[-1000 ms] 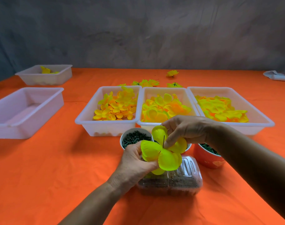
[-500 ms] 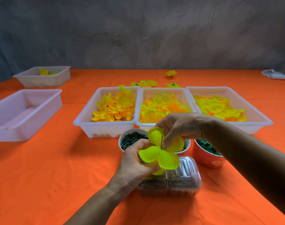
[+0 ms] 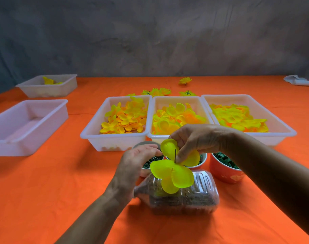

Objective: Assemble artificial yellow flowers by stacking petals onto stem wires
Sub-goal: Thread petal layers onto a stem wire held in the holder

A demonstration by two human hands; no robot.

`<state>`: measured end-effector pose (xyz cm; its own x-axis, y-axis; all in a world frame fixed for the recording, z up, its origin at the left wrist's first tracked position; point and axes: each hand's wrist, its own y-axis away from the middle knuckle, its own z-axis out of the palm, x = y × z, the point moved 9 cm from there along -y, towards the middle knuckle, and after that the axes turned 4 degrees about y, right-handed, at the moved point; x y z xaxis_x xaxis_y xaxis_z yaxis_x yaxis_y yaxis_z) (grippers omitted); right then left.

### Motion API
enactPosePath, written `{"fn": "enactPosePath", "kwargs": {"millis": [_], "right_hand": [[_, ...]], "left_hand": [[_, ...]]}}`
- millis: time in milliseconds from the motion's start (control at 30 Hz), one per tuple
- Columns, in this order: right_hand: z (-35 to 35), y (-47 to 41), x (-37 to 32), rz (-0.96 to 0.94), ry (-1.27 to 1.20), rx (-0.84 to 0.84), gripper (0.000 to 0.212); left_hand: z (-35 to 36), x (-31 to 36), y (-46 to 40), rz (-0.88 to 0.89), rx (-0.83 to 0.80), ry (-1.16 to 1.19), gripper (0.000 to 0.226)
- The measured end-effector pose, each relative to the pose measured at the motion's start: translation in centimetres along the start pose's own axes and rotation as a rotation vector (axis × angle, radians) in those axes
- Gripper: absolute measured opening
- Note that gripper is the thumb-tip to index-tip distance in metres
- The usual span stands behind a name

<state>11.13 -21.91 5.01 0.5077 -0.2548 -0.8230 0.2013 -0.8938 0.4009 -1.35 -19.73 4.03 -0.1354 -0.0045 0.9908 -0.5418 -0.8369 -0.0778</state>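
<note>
Head view, looking down over an orange tablecloth [image 3: 44, 191]. Right hand [image 3: 197, 140] at centre, thumb and fingers pinched on a yellow petal layer [image 3: 173, 170] right at the thin dark stem wire [image 3: 175, 155] poking up through its middle. Petal layer held in the air above a clear plastic box [image 3: 194, 199], wire roughly upright. Left hand [image 3: 134, 166] just left of the petals, fingers loosely extended, tips near the upper-left petal; touching or only close, hard to tell. Nothing visibly gripped by the left hand, though its underside is hidden.

Clear plastic box holding dark brownish bits, lying on the cloth straight below the petals. Behind the hands, a white cup [image 3: 150, 162] with dark green pieces, mostly covered by the left hand; a second white cup [image 3: 202, 158] partly behind the petals; a red cup [image 3: 224, 171] with green pieces to the right.

Further back, three white trays side by side: left tray [image 3: 97, 131] with small orange-yellow petals, middle tray [image 3: 160, 136] with mid-size petals, right tray [image 3: 280, 127] with larger flat petals. Loose finished flowers [image 3: 157, 92] on the cloth behind the trays. Far left, a big pale tray [image 3: 28, 124], and behind it a smaller tray [image 3: 62, 85] with a few yellow bits. White crumpled thing [image 3: 299, 81] at far right edge. Grey backdrop [image 3: 150, 36] behind the table.
</note>
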Motion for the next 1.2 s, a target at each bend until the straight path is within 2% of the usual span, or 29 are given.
{"fn": "enactPosePath", "kwargs": {"millis": [100,567,733,900,1067,1200], "right_hand": [[0.0,0.2,0.1,0.008,-0.027,0.011,0.025],[-0.4,1.6,2.1,0.072,-0.294,0.227,0.031],[-0.3,3.3,2.3,0.076,-0.287,0.274,0.029],[0.7,5.0,1.9,0.04,-0.284,0.263,0.04],[0.8,5.1,1.5,0.032,-0.222,0.338,0.03],[1.1,4.8,1.5,0.02,-0.251,0.386,0.023]], "left_hand": [[0.5,-0.4,-0.2,-0.01,0.009,-0.111,0.003],[1.3,-2.2,-0.3,-0.219,-0.067,-0.118,0.015],[0.9,-2.4,-0.2,-0.251,-0.006,-0.13,0.011],[1.1,-2.8,0.0,-0.271,-0.044,-0.137,0.026],[1.2,-2.8,0.2,-0.285,-0.024,-0.133,0.057],[0.6,-3.0,0.1,-0.28,0.027,-0.133,0.049]]}}
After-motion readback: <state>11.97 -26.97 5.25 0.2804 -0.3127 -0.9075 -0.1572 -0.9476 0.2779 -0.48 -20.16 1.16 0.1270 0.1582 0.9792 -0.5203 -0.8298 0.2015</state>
